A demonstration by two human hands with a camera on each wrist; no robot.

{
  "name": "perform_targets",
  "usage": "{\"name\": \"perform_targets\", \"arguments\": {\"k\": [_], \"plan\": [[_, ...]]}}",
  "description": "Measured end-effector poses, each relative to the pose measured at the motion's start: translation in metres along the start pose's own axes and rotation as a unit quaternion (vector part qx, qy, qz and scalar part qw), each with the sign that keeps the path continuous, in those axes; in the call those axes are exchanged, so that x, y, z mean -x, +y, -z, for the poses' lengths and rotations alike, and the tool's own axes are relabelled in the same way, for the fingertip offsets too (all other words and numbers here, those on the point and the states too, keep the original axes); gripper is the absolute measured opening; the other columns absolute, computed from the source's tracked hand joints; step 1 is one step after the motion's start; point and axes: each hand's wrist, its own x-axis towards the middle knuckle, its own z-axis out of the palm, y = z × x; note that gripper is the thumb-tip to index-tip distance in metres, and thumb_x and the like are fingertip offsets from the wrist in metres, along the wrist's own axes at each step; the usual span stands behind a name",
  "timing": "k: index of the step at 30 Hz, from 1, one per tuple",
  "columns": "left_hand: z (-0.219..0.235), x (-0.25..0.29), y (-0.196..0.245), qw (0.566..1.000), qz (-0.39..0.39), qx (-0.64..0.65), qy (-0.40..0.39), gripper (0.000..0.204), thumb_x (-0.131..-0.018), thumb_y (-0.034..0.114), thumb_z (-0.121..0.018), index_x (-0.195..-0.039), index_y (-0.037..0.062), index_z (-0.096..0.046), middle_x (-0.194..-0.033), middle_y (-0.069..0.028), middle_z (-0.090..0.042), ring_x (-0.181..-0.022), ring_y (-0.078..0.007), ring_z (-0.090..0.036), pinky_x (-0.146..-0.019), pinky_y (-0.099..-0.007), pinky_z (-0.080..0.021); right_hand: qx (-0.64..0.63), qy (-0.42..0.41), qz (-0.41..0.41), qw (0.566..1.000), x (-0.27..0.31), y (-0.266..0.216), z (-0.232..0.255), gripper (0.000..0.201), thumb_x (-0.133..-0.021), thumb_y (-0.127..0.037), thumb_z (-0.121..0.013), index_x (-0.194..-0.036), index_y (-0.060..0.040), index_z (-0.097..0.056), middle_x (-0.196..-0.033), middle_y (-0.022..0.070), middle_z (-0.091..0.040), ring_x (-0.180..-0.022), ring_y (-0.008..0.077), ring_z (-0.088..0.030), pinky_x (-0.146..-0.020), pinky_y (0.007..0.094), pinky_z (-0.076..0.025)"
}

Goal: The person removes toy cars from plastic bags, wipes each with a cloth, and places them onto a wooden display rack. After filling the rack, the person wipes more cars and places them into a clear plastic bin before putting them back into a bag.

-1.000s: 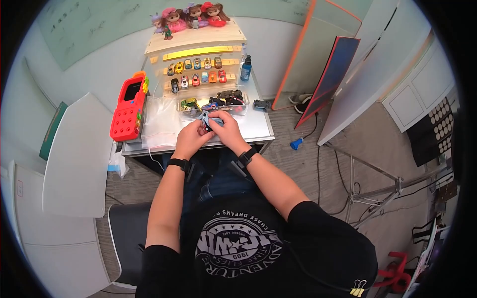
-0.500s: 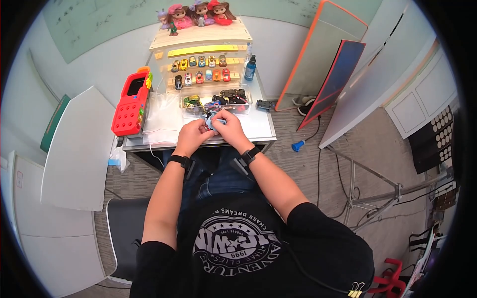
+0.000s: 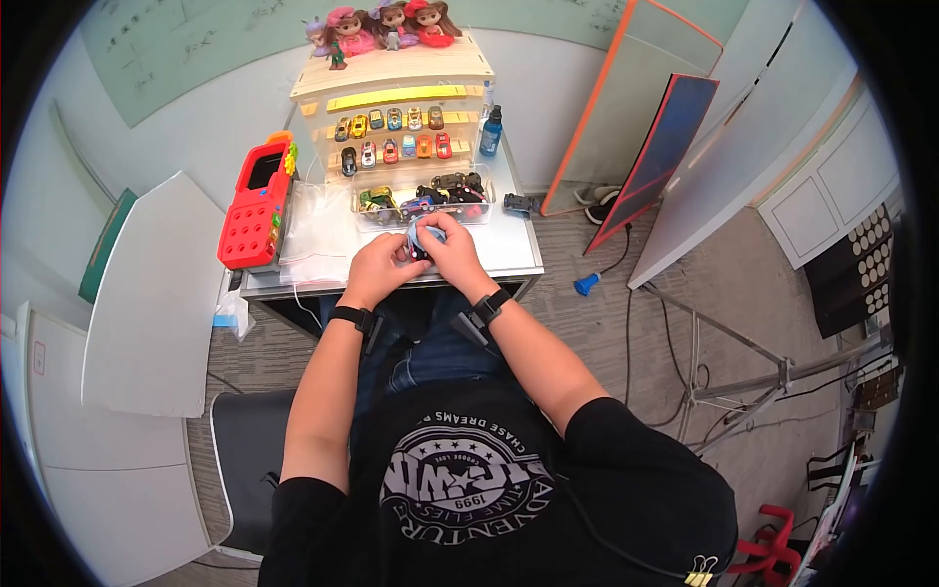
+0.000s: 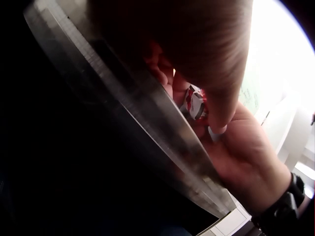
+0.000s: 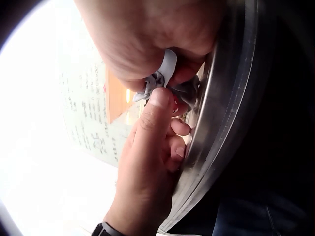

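In the head view both hands meet just above the table's front edge. My left hand (image 3: 376, 271) grips a small toy car (image 4: 196, 104), whose white and red body shows between the fingers in the left wrist view. My right hand (image 3: 453, 258) pinches a blue-grey cloth (image 5: 186, 94) against the car. The cloth is bunched, and one flap stands up between the right fingers. In the right wrist view the left thumb (image 5: 159, 98) presses at the cloth's lower edge. Fingers and cloth hide most of the car.
Beyond the hands, a clear bin (image 3: 367, 223) holds several toy cars. Behind it, a rack (image 3: 391, 101) carries two rows of cars, with dolls (image 3: 393, 27) on top. A dark car (image 3: 518, 203), spray bottle (image 3: 491, 133), plastic bags (image 3: 318, 238) and red toy (image 3: 256, 210) surround it.
Both hands stay together at the table's front edge. The cloth and car have turned between the fingers, and the right fingers have shifted over the cloth. The head view has tilted slightly.
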Motion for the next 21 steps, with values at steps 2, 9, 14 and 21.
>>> {"name": "perform_targets", "arguments": {"k": [2, 9, 14, 21], "plan": [[0.001, 0.002, 0.001, 0.999, -0.032, -0.035, -0.006, 0.037, -0.077, 0.035, -0.088, -0.087, 0.0052, -0.067, -0.081, -0.0065, -0.069, -0.068, -0.0242, -0.066, -0.063, -0.0377, -0.052, -0.003, 0.019, 0.004, 1.0, -0.002, 0.001, 0.0, 0.019, -0.097, -0.019, -0.07, -0.106, -0.0012, -0.071, -0.102, 0.0073, -0.073, -0.098, 0.016, -0.066, -0.089, 0.0313, -0.052], [-0.003, 0.005, -0.014, 0.988, 0.065, 0.135, 0.02, 0.029, -0.085, 0.02, -0.077, -0.105, -0.0009, -0.07, -0.08, -0.0084, -0.063, -0.066, -0.0179, -0.058, -0.064, -0.0317, -0.049, 0.07, 0.017, 0.051, 0.996, -0.002, 0.0, -0.001, 0.021, -0.101, -0.02, -0.069, -0.113, -0.0037, -0.07, -0.11, 0.0032, -0.069, -0.102, 0.0119, -0.063, -0.088, 0.0283, -0.051], [-0.003, 0.005, -0.016, 0.988, 0.038, 0.142, 0.052, 0.029, -0.088, 0.019, -0.074, -0.107, -0.0026, -0.07, -0.079, -0.0091, -0.063, -0.067, -0.0172, -0.058, -0.065, -0.0314, -0.049, 0.093, -0.018, 0.058, 0.994, -0.002, -0.012, 0.0, 0.028, -0.096, -0.026, -0.073, -0.113, -0.0033, -0.07, -0.117, 0.0113, -0.067, -0.11, 0.0212, -0.064, -0.094, 0.0335, -0.05], [-0.002, 0.003, -0.005, 0.979, 0.072, 0.18, 0.06, 0.025, -0.09, 0.018, -0.073, -0.106, -0.0005, -0.069, -0.081, -0.0074, -0.066, -0.07, -0.0143, -0.059, -0.067, -0.0303, -0.049, 0.029, -0.062, 0.0, 0.998, -0.004, 0.007, 0.004, 0.023, -0.101, -0.024, -0.071, -0.112, -0.004, -0.067, -0.105, 0.0038, -0.068, -0.097, 0.0127, -0.063, -0.083, 0.0285, -0.051]]}}
